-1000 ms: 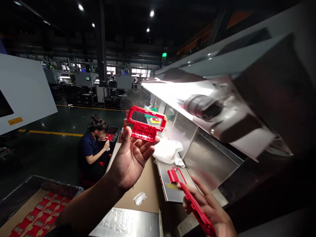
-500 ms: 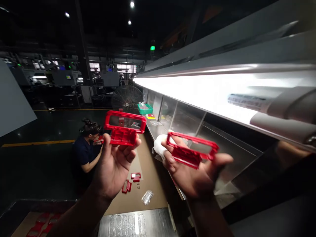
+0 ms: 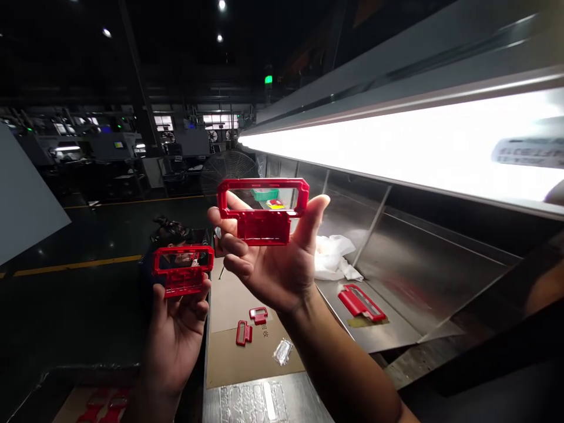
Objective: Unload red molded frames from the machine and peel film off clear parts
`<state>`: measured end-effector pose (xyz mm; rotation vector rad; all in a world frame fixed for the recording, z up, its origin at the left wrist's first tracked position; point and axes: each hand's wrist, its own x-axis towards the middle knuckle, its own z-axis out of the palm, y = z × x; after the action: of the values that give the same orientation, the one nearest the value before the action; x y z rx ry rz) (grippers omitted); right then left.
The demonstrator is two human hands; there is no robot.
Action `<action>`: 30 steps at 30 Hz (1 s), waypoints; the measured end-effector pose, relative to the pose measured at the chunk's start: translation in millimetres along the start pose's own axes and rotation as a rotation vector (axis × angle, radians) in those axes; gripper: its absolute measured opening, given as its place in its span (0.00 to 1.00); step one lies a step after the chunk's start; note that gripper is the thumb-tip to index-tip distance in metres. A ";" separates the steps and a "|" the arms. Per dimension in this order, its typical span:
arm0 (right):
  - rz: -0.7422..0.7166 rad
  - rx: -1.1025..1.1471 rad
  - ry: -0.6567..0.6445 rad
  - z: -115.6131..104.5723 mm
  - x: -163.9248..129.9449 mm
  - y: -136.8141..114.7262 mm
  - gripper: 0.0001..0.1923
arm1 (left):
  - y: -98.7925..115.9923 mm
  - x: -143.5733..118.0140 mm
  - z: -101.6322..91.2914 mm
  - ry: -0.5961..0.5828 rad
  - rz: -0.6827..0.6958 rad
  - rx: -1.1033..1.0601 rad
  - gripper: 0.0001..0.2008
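Observation:
My right hand (image 3: 273, 258) is raised near the middle, its thumb and fingers gripping a red plastic frame (image 3: 264, 229) by the two sides. This piece has a long window above and a solid block below; the bench shows through the window. Lower and to the left, my left hand (image 3: 178, 335) grips a second red plastic frame (image 3: 184, 281) of the same shape by its lower block, thumb on one side and fingers on the other. The two pieces are apart, both upright and facing me.
Two small red frames (image 3: 244, 333) and a clear plastic packet (image 3: 282, 351) lie on the brown bench sheet (image 3: 229, 364). Another red frame (image 3: 361, 302) rests on the metal shelf by white wrapping (image 3: 332, 255). A lit tube lamp (image 3: 374, 147) hangs at right. A co-worker (image 3: 170, 232) sits at left.
My right hand has moved left and up with its frame, turning it upright to face me. My left hand has lowered and shifted left with its frame. The shelf's red frame has come into view.

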<state>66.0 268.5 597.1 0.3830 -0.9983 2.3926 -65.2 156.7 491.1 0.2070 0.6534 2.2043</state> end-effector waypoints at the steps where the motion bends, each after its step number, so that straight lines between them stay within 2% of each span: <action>1: 0.000 -0.012 0.008 0.9 0.9 1.6 0.58 | -0.3 1.0 -4.5 -0.001 -0.002 0.000 0.24; 5: -0.001 -0.043 0.048 0.2 3.2 5.6 0.58 | -2.5 6.6 -18.8 0.001 -0.024 -0.008 0.21; 9: 0.001 0.021 0.013 -10.7 2.9 5.5 0.56 | -6.6 12.1 -23.2 0.011 -0.064 -0.021 0.20; 11: -0.007 0.061 0.007 -25.5 -0.5 7.5 0.56 | -10.3 14.2 -25.3 -0.006 -0.079 -0.013 0.20; 14: -0.033 0.081 0.081 -65.1 -15.1 20.6 0.54 | -19.5 17.6 -37.1 -0.022 -0.100 0.012 0.21; 17: 0.018 0.114 0.273 -114.8 -44.0 45.4 0.48 | -33.1 21.6 -64.1 0.034 -0.149 0.048 0.20; 19: 0.070 0.168 0.432 -140.6 -66.9 62.3 0.46 | -43.7 23.1 -88.0 0.117 -0.199 0.076 0.18; 22: 0.112 0.230 0.574 -157.4 -92.7 79.5 0.47 | -60.8 22.0 -124.3 0.255 -0.285 0.108 0.14; 26: 0.138 0.233 0.595 -171.8 -106.2 92.2 0.49 | -85.5 14.1 -163.8 0.423 -0.401 0.134 0.11; 28: 0.177 0.141 0.642 -195.1 -114.6 102.6 0.48 | -96.8 8.1 -179.7 0.486 -0.451 0.157 0.09; 30: 0.263 -0.130 0.793 -232.0 -129.2 117.7 0.43 | -105.5 1.9 -192.7 0.518 -0.486 0.178 0.09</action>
<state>93.4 320.5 312.6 -0.7367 -0.8345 2.3369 -64.4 140.6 272.0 -0.4111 1.0569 1.7258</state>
